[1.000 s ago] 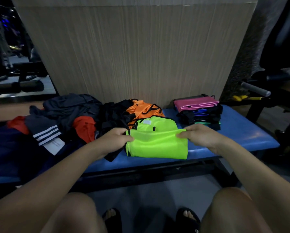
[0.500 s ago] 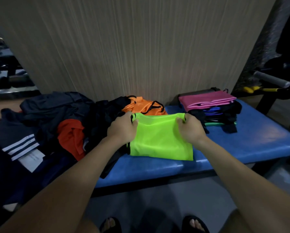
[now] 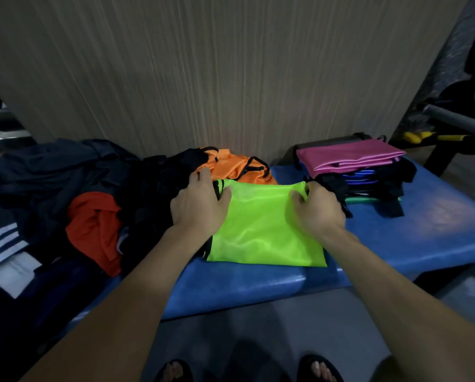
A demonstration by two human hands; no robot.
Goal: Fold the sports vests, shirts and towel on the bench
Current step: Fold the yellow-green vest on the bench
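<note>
now both hands, left hand (image 3: 199, 205) and right hand (image 3: 317, 209), pinch one green vest (image 3: 264, 232) in curled fingers.

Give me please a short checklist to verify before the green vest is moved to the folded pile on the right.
1. Neon green vest folded into a flat rectangle on the blue bench: ok.
2. Left hand on the vest's far left corner: ok, though whether it grips or only presses, cannot tell.
3. Right hand pinches the far right corner: ok.
4. Black trim tucked in: not ok, some shows at the left edge.
5. Top of the folded stack, the pink item, flat enough to take the vest: ok.
6. Way to the stack free of loose clothes: ok.
</note>
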